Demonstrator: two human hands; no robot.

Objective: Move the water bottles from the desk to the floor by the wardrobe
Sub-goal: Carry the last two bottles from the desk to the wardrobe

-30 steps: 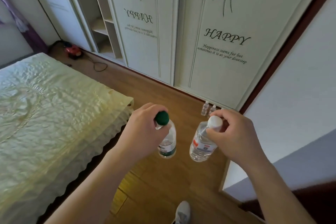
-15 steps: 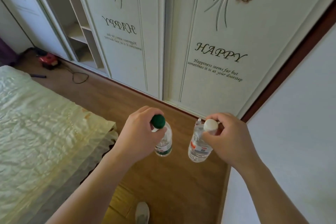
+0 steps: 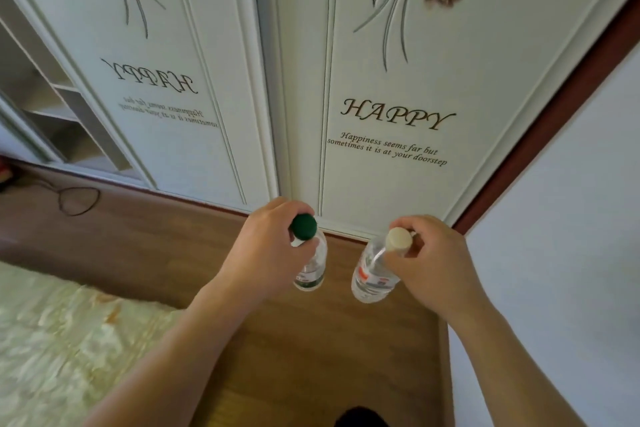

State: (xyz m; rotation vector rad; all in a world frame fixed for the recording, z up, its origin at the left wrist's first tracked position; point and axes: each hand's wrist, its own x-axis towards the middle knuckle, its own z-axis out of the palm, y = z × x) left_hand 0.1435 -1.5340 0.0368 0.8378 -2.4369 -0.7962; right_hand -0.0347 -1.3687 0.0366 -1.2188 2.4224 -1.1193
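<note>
- L hand (image 3: pixel 266 246) gripped green-cap bottle (image 3: pixel 311 274) by the neck, hanging above the floor (image 3: pixel 311 340).
- R hand (image 3: pixel 429 263) pinched white-cap bottle (image 3: pixel 370 277) at its cap, 3 o'clock of the first.
- At 12 o'clock stood the wardrobe (image 3: pixel 381 80); bed (image 3: pixel 69 340) at 8.

One wide-angle camera, worn on the head, looks forward and steeply down. It faces the wardrobe (image 3: pixel 398 80) from near, with the floor (image 3: pixel 311 357) beneath.
</note>
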